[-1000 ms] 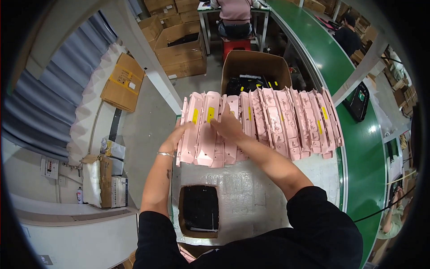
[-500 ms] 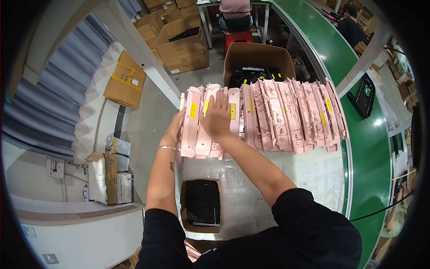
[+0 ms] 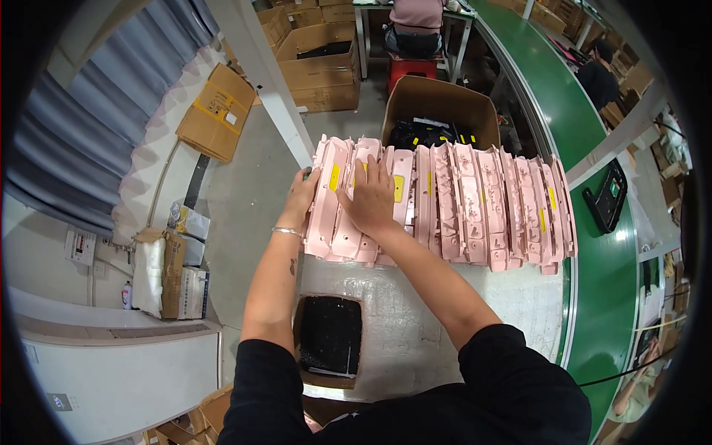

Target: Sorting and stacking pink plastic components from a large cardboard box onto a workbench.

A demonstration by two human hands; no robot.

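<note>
A row of long pink molded plastic parts (image 3: pixel 467 208) stands packed side by side on the table, several bearing yellow labels. At the row's left end, my left hand (image 3: pixel 300 199) is closed against the outer edge of the end part (image 3: pixel 326 196). Its fingers are partly hidden, and a small dark green spot shows by the fingertips. My right hand (image 3: pixel 368 200) lies palm down across the parts near that end, fingers stretched out, and partly covers a yellow label. A silver bangle circles my left wrist.
A small carton (image 3: pixel 331 337) of black material sits on the table (image 3: pixel 423 304) near me. Beyond the row stands a large carton (image 3: pixel 445 100) of black parts. Along the right runs a green conveyor (image 3: pixel 604 297) carrying a black frame (image 3: pixel 608 196). A person sits at the far desk.
The view has shifted, so the pink row sits slightly further right and lower in the picture. My left fingers look more bent at the end part; my right hand stays on the row.
</note>
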